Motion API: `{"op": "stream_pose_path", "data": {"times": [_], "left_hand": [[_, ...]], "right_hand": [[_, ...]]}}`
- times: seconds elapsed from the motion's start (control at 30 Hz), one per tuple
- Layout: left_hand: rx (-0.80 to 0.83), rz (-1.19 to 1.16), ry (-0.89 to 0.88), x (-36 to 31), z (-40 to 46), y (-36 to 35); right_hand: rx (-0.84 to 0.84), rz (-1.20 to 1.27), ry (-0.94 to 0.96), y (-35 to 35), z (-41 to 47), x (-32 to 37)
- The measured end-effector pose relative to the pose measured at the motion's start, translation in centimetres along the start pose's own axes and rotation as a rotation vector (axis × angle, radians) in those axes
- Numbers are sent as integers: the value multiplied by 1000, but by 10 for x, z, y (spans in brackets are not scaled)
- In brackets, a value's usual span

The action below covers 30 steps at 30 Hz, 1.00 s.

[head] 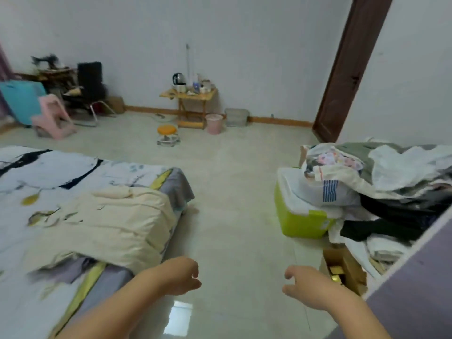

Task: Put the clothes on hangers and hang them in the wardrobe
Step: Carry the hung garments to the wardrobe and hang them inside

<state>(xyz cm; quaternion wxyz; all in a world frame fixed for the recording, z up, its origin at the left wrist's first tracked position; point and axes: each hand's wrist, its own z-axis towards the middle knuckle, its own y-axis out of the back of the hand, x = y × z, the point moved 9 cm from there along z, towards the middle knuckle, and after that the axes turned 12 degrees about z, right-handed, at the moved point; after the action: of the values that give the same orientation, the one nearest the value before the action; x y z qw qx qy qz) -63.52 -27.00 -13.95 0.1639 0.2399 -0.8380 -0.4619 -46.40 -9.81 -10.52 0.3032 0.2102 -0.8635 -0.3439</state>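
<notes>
Holding nothing, the left hand [179, 275] and right hand [305, 287] hang loosely curled at the bottom of the frame. The clothes [381, 182] lie heaped at the right over a green box [300, 221]; no hanger or wardrobe clearly shows. It looks like the picking-up step, so next the right hand should reach up and grab one piece.

head cam, fwd-down, wide, over floor [232, 192]

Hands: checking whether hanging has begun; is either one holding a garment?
No, the left hand and right hand hover empty over the floor.
</notes>
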Motion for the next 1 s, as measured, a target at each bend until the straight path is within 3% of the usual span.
{"op": "stream_pose_path", "data": {"times": [0.1,0.33,0.63,1.0], "left_hand": [[46,-102,118,54,0,-11],[-15,-355,349,152,0,-35],[49,-550,573,258,-21,-106],[-11,-717,714,456,-18,-141]], "right_hand": [[13,-81,84,2,49,40],[98,-250,273,1,139,144],[229,-417,451,-53,205,282],[234,-425,543,-131,278,485]]}}
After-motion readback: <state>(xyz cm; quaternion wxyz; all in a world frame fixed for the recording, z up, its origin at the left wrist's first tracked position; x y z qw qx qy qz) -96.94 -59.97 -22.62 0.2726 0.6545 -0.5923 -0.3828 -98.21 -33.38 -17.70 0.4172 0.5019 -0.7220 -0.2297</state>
